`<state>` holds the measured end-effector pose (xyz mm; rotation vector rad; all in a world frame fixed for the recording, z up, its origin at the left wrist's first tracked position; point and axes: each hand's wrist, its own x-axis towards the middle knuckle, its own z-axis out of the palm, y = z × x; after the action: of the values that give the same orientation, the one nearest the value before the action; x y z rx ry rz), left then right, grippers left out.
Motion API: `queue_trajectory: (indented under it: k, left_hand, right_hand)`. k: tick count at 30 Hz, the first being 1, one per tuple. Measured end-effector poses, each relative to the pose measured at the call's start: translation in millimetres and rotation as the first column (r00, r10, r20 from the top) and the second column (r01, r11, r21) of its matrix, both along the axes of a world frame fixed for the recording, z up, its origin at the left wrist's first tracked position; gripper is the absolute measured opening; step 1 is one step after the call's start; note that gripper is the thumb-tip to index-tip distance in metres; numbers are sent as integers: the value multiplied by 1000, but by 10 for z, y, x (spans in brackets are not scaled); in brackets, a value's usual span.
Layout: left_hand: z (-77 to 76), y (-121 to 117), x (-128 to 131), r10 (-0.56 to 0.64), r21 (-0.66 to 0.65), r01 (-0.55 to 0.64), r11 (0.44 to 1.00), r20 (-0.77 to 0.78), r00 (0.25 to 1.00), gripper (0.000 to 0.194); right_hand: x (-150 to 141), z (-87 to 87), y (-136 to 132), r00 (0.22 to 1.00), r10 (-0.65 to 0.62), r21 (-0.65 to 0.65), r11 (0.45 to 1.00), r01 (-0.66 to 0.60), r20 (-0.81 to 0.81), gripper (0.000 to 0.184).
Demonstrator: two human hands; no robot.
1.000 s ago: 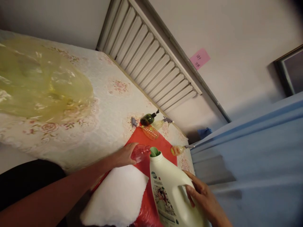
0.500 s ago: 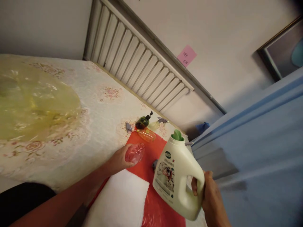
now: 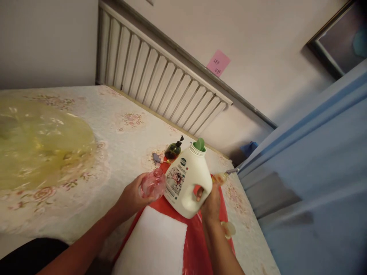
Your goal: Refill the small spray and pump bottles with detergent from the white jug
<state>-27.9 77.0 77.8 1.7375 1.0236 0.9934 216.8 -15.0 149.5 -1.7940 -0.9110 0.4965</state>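
A clear pinkish bottle [image 3: 153,185] without a cap is gripped in my left hand [image 3: 134,194], its open neck tilted up. My right hand [image 3: 211,202] is wrapped round the handle of a large cream detergent jug [image 3: 187,177]. The jug has a green spout in its mouth and a picture label on its front; it is tilted a little and stands close beside the pink bottle. Below both lies a red plastic sheet [image 3: 197,244] with a folded white towel [image 3: 155,244] on it.
A dark green pump bottle [image 3: 172,150] and a grey spray head [image 3: 156,158] are behind the jug. Another spray bottle [image 3: 220,178] lies right of it, near a small pale cap-like piece [image 3: 228,229]. A yellow plastic bag [image 3: 46,145] spreads over the flowered cloth; a radiator [image 3: 160,76] lines the wall.
My right hand has brought the jug left and up, close to the pink bottle. My left hand has shifted slightly left, and the bottle's neck now points more upward.
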Motion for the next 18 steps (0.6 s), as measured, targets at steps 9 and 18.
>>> queue_trajectory:
  k: [9, 18]
  left_hand:
    - [49, -153, -87, -7, -57, 6, 998, -18, 1000, 65]
    - [271, -426, -50, -135, -174, 137, 975, 20, 991, 62]
  right_hand:
    - [-183, -441, 141, 991, -36, 231, 971, 65, -129, 64]
    - [707, -422, -132, 901, 56, -263, 963, 66, 431, 33]
